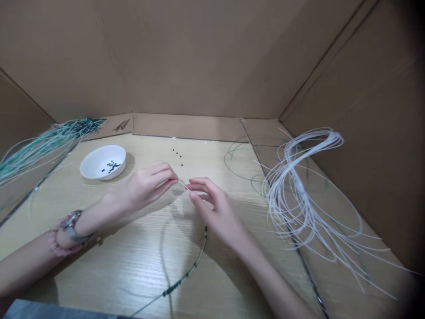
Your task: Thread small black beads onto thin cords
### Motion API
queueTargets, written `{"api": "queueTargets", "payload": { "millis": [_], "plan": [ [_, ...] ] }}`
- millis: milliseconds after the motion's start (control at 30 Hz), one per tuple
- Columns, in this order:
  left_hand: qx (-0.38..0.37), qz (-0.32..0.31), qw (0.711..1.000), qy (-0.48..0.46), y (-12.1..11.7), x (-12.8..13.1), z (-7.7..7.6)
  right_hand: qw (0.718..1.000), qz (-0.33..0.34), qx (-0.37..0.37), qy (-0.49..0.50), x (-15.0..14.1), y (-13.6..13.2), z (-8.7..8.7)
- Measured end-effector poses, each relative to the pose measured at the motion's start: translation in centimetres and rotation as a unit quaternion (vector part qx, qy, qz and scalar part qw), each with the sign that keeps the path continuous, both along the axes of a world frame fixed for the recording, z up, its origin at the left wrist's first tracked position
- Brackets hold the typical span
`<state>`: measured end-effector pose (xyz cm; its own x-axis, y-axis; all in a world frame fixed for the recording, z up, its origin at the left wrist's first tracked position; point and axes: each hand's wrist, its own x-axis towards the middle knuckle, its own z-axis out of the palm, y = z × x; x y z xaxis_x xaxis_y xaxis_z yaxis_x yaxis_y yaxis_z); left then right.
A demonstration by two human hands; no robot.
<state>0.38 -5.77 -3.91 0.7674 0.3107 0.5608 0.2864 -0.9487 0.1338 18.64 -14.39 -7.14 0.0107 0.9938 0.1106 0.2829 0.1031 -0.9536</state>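
Note:
My left hand [151, 185] is closed in a pinch on a thin pale cord, above the middle of the table. My right hand [215, 208] faces it from the right, thumb and fingers closed around the same cord, a short stretch of which runs between the two hands. Below my right hand the beaded cord [199, 258] curves down and left toward the table's near edge. Dark green beads [172, 287] sit bunched along its lower part, with a few spaced higher up. Part of the cord is hidden behind my right hand.
A white bowl [102, 162] with several dark beads stands at left. Loose beads [177, 153] lie behind my hands. Green and white strands [63, 135] lie far left, beside brown pointed pieces [121, 125]. White cord bundles [292, 177] spread at right. Cardboard walls [199, 57] surround the table.

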Motion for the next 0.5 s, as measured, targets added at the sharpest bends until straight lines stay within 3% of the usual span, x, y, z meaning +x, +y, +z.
{"api": "queueTargets", "payload": {
  "millis": [233,400,500],
  "plan": [
    [-0.115,-0.048,0.992,0.004,0.5,2.5,-0.5,0.994,-0.023,0.007,0.103,-0.2,0.6,-1.2],
    [-0.189,0.075,0.979,0.031,4.7,2.5,-3.4,0.991,-0.061,0.012,0.120,0.0,1.0,-1.4],
    [-0.187,0.093,0.975,0.074,6.8,2.7,-5.6,0.990,-0.073,0.022,0.120,0.0,1.0,-1.3]
  ]
}}
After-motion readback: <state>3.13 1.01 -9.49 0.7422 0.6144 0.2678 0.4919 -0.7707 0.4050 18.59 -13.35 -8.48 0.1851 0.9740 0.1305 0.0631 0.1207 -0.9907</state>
